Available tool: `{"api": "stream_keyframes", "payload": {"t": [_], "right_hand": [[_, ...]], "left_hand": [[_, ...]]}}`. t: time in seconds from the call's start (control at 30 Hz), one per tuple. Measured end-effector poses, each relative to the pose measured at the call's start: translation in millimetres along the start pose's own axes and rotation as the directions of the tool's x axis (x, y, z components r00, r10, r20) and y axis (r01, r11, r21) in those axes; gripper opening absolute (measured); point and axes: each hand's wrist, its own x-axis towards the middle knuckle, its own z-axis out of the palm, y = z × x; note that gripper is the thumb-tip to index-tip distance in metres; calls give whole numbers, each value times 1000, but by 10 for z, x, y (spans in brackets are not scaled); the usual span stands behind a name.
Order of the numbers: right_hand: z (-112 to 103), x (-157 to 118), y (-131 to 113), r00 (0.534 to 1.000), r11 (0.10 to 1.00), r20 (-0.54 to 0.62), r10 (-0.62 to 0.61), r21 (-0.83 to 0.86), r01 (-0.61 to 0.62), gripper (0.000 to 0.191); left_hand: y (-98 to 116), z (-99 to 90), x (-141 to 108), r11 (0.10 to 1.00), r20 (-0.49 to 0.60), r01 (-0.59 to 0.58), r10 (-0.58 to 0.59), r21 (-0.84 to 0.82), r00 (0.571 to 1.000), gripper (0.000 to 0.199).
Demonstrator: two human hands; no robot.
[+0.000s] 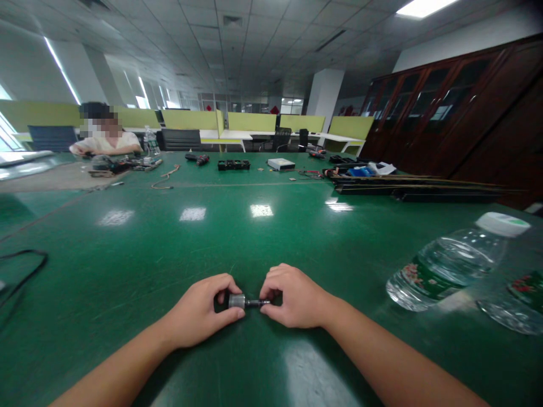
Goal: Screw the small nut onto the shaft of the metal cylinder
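Observation:
A small metal part lies level just above or on the green table [212, 226], between my two hands. Its left end is a grey cylinder [236, 301], and a thin dark shaft [253, 303] sticks out of it to the right. My left hand [199, 314] pinches the cylinder between thumb and fingers. The tip of the shaft is between the thumb and fingertips of my right hand [297, 297]. Fingers hide both ends of the part, and its exact kind is unclear.
Two water bottles [445, 265] stand at the right. Long dark metal strips [407, 189] lie behind them. Farther back are a power drill [197, 159], a black block [233, 165] and a white box [280, 164]. A person [110, 141] sits at the far left; a black cable [31, 271] lies nearer.

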Motion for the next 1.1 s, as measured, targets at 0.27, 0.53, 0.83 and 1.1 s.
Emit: {"api": "stream_keyframes", "payload": {"t": [0.27,0.53,0.83,1.1], "right_hand": [[5,-5,34,1000,1000,-10,-10,1,10,9],[-35,-6,36,1000,1000,5,6,-11,-5,7],[-124,-28,98,999,999,22,41,-18,-41,6],[-184,-43,142,992,994,60,108,20,-109,8]], "left_hand": [[5,-4,1,1000,2,3,-3,-9,1000,15],[-11,-8,-3,1000,1,11,-11,-16,1000,17],[-24,-23,-30,998,-3,30,-31,-53,1000,16],[2,-39,-16,997,4,49,-49,-57,999,17]]}}
